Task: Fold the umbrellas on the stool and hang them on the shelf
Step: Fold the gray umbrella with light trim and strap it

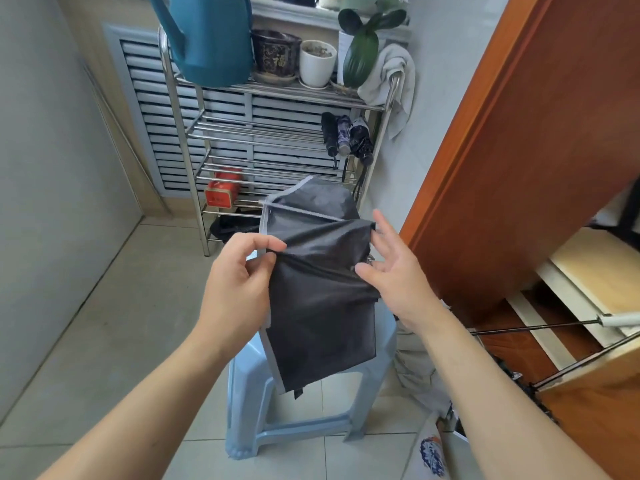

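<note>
A dark grey umbrella (322, 289) with a pale grey hem is held in the air above the light blue plastic stool (256, 403), its canopy loose and partly gathered. My left hand (235, 282) pinches the cloth at its left edge between thumb and fingers. On the right side, my right hand (394, 268) touches the canopy with spread, straight fingers. The steel shelf (194, 133) stands behind against the wall. Three folded umbrellas (346, 136) hang from its right end.
A teal watering can (211, 39), plant pots (317, 64) and a white towel (391, 77) sit on the shelf's top tier; a red box (221, 195) lies low. An orange wooden door (519, 133) stands at the right. Thin metal rods (536, 327) cross the lower right.
</note>
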`<state>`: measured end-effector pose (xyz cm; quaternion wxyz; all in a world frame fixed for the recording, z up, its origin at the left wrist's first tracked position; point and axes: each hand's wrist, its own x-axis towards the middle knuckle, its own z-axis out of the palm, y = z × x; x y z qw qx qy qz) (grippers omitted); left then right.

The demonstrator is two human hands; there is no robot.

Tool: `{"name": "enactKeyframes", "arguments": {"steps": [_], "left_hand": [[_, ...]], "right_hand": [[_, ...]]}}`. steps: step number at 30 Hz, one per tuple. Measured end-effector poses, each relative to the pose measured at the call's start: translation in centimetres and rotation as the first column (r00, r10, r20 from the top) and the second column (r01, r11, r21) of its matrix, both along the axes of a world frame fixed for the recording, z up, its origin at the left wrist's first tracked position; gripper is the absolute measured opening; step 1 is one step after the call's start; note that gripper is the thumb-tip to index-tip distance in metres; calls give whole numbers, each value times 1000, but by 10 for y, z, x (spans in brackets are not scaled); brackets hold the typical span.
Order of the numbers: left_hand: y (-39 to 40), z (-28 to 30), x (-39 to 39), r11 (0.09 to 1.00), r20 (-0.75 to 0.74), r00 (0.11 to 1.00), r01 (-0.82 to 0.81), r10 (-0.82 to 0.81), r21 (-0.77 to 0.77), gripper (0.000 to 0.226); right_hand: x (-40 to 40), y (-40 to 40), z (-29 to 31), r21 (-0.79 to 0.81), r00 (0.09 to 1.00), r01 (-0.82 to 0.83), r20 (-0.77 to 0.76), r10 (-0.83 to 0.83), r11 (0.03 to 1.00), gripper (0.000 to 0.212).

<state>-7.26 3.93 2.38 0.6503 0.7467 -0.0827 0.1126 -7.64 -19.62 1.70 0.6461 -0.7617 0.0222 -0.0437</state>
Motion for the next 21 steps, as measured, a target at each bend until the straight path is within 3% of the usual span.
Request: {"name": "enactKeyframes", "arguments": {"steps": [3,7,11,15,17,21], "left_hand": [[1,-2,3,999,-30,1000,6,-7,-35,33],[4,-5,7,994,-53,997,48,-54,-101,32],[1,-3,6,975,-88,991,80,-100,-209,31],[-1,-1,5,956,-109,983,115,-149,-269,27],[-1,-1,4,960,-103,982,125,-155,-251,26],[-2,-4,1,979,-76,982,161,-172,-125,31]], "right_hand": [[-3,-6,2,90,1000,24,-15,-23,996,83],[-11,-6,4,-18,997,73,16,-72,997,69],[-14,-8,13,178,992,108,39,-117,978,49],[-10,-8,5,-104,959,242,-128,-254,965,38],[-12,-6,3,-75,964,189,-176,-199,979,44],[-4,8,8,-33,968,250,-17,-251,968,30]]}}
